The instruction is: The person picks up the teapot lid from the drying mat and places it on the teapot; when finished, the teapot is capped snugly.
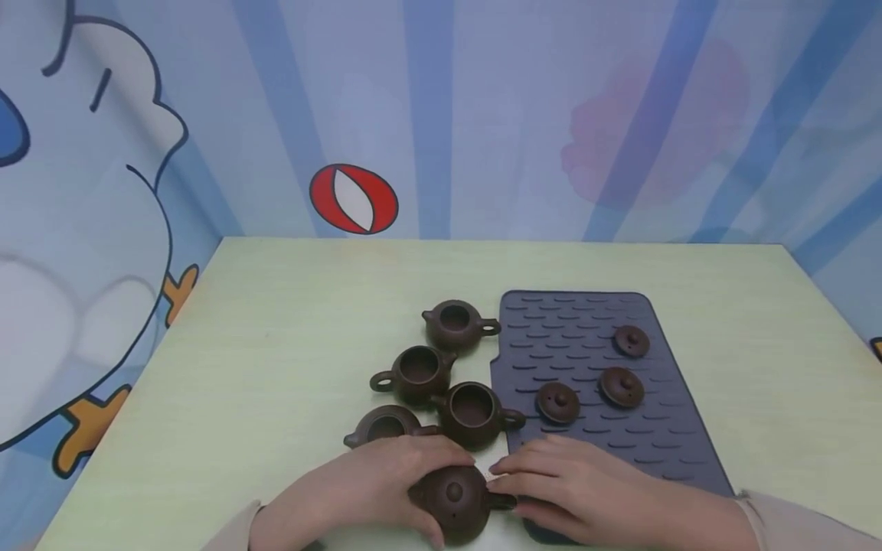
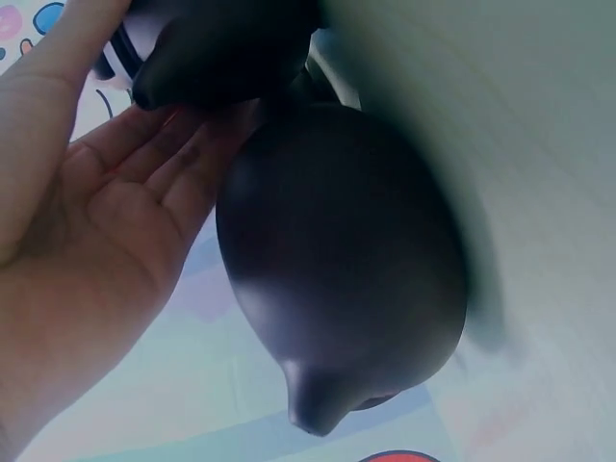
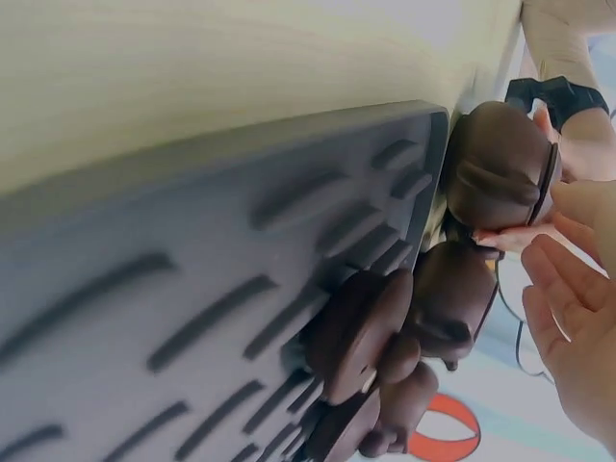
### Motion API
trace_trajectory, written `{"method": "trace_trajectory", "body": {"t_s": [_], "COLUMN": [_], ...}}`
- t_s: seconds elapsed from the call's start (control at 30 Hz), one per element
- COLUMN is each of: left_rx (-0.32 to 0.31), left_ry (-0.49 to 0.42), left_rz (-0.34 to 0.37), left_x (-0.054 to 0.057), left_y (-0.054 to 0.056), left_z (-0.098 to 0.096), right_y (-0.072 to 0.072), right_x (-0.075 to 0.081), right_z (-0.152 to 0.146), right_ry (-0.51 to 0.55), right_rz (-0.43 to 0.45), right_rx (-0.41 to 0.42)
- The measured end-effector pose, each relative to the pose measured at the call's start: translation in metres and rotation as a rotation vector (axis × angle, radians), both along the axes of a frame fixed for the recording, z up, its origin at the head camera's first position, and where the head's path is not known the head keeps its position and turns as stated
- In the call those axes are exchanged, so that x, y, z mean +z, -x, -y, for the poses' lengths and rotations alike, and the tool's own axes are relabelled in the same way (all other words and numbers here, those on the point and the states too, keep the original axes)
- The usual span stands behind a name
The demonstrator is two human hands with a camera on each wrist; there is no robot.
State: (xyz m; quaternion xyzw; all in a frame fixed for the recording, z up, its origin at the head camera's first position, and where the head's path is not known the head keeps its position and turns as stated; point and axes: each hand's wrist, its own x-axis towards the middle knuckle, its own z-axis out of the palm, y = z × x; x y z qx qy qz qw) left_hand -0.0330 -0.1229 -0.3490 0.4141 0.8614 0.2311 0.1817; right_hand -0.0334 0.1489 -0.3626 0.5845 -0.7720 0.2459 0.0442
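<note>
Head view: lidded teapot within left grip.
Clasped opposite its handle; right grip, fingers loosely extended, beside handle.

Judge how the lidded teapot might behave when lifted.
The lidded teapot seems stiff and perhaps fragile, given its clay-like look. Its lid could slide off if tilted, since matching lids lie separately on the mat. The smooth, rounded body may also slip.

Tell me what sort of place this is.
Probably a staged tabletop booth: a pale yellow-green table with blue striped, cartoon-printed walls on three sides, and small, round, dark brown teapots beside a dark grey, ridged, roughly rectangular mat.
</note>
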Motion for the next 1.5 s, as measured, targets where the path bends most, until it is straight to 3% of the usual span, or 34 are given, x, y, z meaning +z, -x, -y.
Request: {"method": "trace_trajectory", "body": {"t_s": [0.17,0.33,0.47,0.6,0.77,0.93,1.07,1.33,1.5], "left_rx": [-0.030,-0.013,0.055,0.146,0.220,0.237,0.227,0.196,0.211], "left_ry": [0.011,-0.026,-0.015,0.031,0.027,0.047,0.042,0.018,0.038], "left_rz": [-0.054,0.014,0.079,0.095,0.078,0.073,0.080,0.087,0.119], "left_x": [0.001,0.007,0.017,0.026,0.032,0.031,0.027,0.016,0.016], "left_y": [0.000,0.002,0.007,0.014,0.022,0.028,0.034,0.038,0.038], "left_z": [0.002,0.008,0.017,0.029,0.045,0.055,0.060,0.064,0.063], "right_y": [-0.001,0.001,0.003,0.002,0.000,0.000,0.002,-0.002,-0.001], "right_x": [0.002,0.000,-0.002,-0.003,-0.006,-0.011,-0.014,-0.022,-0.022], "right_z": [-0.014,-0.029,-0.039,-0.048,-0.057,-0.065,-0.070,-0.075,-0.076], "right_ry": [0.009,0.023,0.009,-0.020,-0.053,-0.089,-0.076,-0.084,-0.106], "right_rz": [0.055,0.037,0.013,0.010,-0.015,-0.066,-0.086,0.015,0.029], "right_rx": [-0.038,-0.063,-0.109,-0.152,-0.221,-0.309,-0.318,-0.320,-0.330]}}
